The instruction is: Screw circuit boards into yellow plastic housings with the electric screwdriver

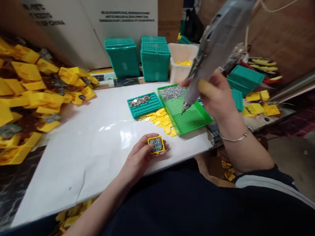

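Observation:
My left hand (142, 149) grips a small square yellow plastic case (157, 151) with a circuit board showing inside, held just above the front of the white tabletop. My right hand (216, 95) is wrapped round a grey electric screwdriver (211, 49), tilted with its bit pointing down. The bit hangs over a green perforated tray (192, 123); whether it touches anything there is unclear. Small silvery screws (172, 92) are heaped at the tray's far end. Beside it lie small yellow plastic pieces (161, 119) and a teal ridged tray (147, 109) bearing coin-like discs (139, 101).
Yellow cases (31, 85) are piled at the left. Stacks of teal trays (121, 59) and a white bin (183, 70) with yellow pieces line the back. More teal trays (246, 78) and yellow cases (258, 106) sit at the right. A cardboard box (214, 172) stands below the table edge.

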Demonstrator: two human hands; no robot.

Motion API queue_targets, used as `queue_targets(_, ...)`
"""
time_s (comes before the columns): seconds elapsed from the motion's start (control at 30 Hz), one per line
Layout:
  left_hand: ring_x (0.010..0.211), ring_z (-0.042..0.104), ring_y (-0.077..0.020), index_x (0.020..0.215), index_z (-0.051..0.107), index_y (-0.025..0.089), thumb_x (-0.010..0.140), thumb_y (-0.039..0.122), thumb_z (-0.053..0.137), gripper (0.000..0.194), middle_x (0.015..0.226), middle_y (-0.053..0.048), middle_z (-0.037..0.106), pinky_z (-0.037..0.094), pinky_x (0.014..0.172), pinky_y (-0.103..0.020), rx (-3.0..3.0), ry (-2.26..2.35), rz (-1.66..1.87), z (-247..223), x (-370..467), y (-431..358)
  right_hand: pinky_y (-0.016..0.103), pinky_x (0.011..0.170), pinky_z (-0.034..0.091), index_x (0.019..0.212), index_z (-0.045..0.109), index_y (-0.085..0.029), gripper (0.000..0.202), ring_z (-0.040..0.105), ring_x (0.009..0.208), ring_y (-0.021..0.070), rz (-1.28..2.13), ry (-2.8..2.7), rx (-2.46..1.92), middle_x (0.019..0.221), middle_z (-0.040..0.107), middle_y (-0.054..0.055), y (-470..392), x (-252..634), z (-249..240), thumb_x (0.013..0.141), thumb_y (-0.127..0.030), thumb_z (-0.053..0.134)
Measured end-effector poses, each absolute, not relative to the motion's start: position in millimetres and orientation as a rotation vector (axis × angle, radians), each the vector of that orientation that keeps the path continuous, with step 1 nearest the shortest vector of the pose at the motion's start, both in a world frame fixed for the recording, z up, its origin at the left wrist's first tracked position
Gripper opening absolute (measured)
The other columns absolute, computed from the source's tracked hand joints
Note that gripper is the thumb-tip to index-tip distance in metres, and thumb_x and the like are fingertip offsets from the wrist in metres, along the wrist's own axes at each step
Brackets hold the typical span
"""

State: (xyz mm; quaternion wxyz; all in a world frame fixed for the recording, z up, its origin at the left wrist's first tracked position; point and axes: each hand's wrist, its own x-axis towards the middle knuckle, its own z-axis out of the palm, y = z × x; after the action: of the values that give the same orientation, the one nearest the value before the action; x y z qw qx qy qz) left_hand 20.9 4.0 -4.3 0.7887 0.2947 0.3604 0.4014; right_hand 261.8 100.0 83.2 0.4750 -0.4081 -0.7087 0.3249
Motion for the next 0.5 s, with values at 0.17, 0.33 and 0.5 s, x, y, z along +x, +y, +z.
queue_targets(0.17, 0.104, 0.067, -0.0272, 0.114, 0.056, 0.015, 0.084, 0.023, 0.059, 0.031, 0.103, -0.013, 0.072, 0.051, 0.093, -0.044, 0.625, 0.815, 0.801, -5.0, 32.9, 8.0, 0.025, 0.052, 0.045, 0.094, 0.049, -0.026, 0.032, 0.056, 0.053, 0.0116, 0.686, -1.442, -0.927, 0.061, 0.055, -0.007, 119.8, 276.5, 65.6, 0.08, -0.048, 0.067)
queue_targets(0.33, 0.105, 0.067, -0.029, 0.114, 0.058, 0.016, 0.084, 0.026, 0.061, 0.032, 0.107, -0.014, 0.072, 0.052, 0.091, -0.045, 0.622, 0.867, 0.791, -6.2, 32.7, 8.3, 0.028, 0.05, 0.043, 0.089, 0.05, -0.025, 0.037, 0.052, 0.049, 0.0116, 0.548, -1.312, -1.028, 0.068, 0.058, -0.003, 131.7, 281.9, 48.4, 0.075, -0.052, 0.071)
queue_targets(0.5, 0.105, 0.066, -0.0293, 0.113, 0.06, 0.016, 0.083, 0.027, 0.062, 0.031, 0.106, -0.014, 0.072, 0.051, 0.092, -0.045, 0.622, 0.881, 0.79, -1.5, 34.1, 7.6, 0.029, 0.052, 0.045, 0.089, 0.052, -0.024, 0.043, 0.051, 0.049, 0.0105, 0.482, -1.254, -1.109, 0.072, 0.06, -0.001, 136.7, 284.7, 41.3, 0.071, -0.06, 0.068)
